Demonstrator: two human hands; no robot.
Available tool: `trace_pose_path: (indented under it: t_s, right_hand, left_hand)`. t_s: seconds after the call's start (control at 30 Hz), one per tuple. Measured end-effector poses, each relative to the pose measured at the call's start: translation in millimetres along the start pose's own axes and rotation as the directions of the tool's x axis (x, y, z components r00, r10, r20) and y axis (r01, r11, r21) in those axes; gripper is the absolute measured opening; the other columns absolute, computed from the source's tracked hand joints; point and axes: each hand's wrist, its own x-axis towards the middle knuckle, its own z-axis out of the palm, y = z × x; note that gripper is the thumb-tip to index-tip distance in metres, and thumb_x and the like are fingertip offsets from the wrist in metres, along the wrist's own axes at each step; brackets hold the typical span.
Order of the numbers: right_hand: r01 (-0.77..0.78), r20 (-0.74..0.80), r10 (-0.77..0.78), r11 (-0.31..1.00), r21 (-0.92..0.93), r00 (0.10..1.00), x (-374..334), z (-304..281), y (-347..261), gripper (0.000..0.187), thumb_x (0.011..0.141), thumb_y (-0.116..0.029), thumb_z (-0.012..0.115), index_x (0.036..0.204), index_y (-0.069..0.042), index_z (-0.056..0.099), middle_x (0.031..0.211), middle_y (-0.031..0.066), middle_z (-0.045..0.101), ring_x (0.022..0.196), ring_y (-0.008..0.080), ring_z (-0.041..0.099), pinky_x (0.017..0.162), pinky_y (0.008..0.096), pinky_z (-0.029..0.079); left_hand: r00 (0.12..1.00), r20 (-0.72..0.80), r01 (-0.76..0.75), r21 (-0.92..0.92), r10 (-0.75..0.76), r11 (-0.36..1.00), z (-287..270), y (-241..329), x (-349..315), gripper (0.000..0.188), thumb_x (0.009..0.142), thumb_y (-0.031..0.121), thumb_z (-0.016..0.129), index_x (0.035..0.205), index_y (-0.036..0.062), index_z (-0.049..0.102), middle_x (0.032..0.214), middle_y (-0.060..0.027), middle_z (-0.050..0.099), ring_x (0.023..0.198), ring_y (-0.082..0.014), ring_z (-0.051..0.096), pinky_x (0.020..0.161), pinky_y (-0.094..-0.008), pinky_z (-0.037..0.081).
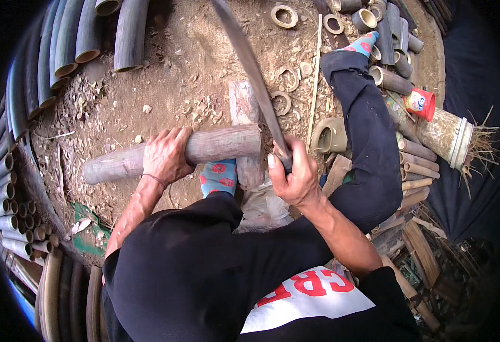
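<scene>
My left hand [167, 155] is wrapped over the top of a thick bamboo tube [224, 145], which lies almost level across the ground in front of me. The tube's right end rests across a pale wooden block [244, 98]. In my right hand [299, 181] is the handle of a machete [252, 74]. Its long dark blade points up and away to the left, just past the tube's right end. Between blade and tube a small gap seems to show, though I cannot tell whether they touch. My foot in a blue and red patterned sock [218, 178] is beneath the tube, beside the block.
Long dark bamboo poles [130, 37] lie at the far left, with stacked bamboo tubes [13, 208] nearer. Cut bamboo rings [284, 17] and chips litter the dirt. On the right are short tubes [391, 80], a red container [421, 104] and a straw-filled bucket [441, 134].
</scene>
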Motion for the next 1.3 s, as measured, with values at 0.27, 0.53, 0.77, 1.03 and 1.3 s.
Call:
trace_pose_path:
  t_s: [0.27, 0.53, 0.77, 1.03, 1.3]
  right_hand:
    - [-0.24, 0.199, 0.257, 0.965, -0.109, 0.946, -8, 1, 20, 0.028, 0.092, -0.018, 0.064, 0.11, 0.002, 0.053, 0.08, 0.0241, 0.065, 0.069, 0.0435, 0.067, 0.059, 0.0473, 0.053]
    - [-0.294, 0.31, 0.375, 0.914, -0.278, 0.873, -17, 2, 47, 0.032, 0.091, -0.019, 0.066, 0.113, 0.0, 0.053, 0.079, 0.0241, 0.064, 0.067, 0.0398, 0.068, 0.056, 0.0448, 0.054]
    - [0.043, 0.03, -0.04, 0.994, -0.101, 0.999, -12, 4, 20, 0.029, 0.091, -0.02, 0.065, 0.111, -0.001, 0.054, 0.079, 0.0217, 0.064, 0.066, 0.0379, 0.068, 0.055, 0.0409, 0.053]
    - [-0.076, 0.073, 0.076, 0.997, -0.004, 0.994, 1, -2, 2, 0.028, 0.092, -0.017, 0.064, 0.111, 0.0, 0.053, 0.082, 0.0222, 0.066, 0.068, 0.0426, 0.068, 0.059, 0.0485, 0.053]
    - [-0.402, 0.361, 0.455, 0.89, -0.215, 0.814, -26, 0, 57, 0.031, 0.095, -0.028, 0.059, 0.108, -0.001, 0.049, 0.08, 0.0281, 0.066, 0.073, 0.0493, 0.065, 0.064, 0.054, 0.052]
  left_hand:
    - [0.999, -0.025, -0.02, 0.044, 0.021, 0.999, 5, 3, -5, 0.054, 0.061, 0.02, 0.075, 0.111, 0.0135, 0.059, 0.098, -0.007, 0.064, 0.097, -0.0287, 0.064, 0.084, -0.0436, 0.049]
    - [0.98, -0.194, -0.019, 0.111, 0.04, 0.994, 11, 11, -2, 0.058, 0.064, 0.02, 0.075, 0.118, 0.0112, 0.057, 0.109, -0.0071, 0.063, 0.102, -0.0274, 0.06, 0.088, -0.0432, 0.046]
    - [0.974, -0.221, -0.013, 0.148, 0.046, 0.989, 19, 6, -14, 0.058, 0.066, 0.019, 0.073, 0.121, 0.0103, 0.056, 0.113, -0.0067, 0.062, 0.104, -0.026, 0.059, 0.09, -0.0436, 0.044]
    - [0.939, -0.339, 0.019, 0.2, 0.051, 0.98, 33, 9, -21, 0.064, 0.066, 0.022, 0.078, 0.125, 0.0098, 0.056, 0.118, -0.0078, 0.063, 0.111, -0.0284, 0.058, 0.096, -0.0445, 0.041]
    - [0.983, -0.179, 0.004, 0.169, 0.027, 0.986, 19, 18, -17, 0.079, 0.07, 0.022, 0.076, 0.142, 0.0103, 0.045, 0.121, -0.0127, 0.056, 0.117, -0.029, 0.054, 0.105, -0.0466, 0.036]
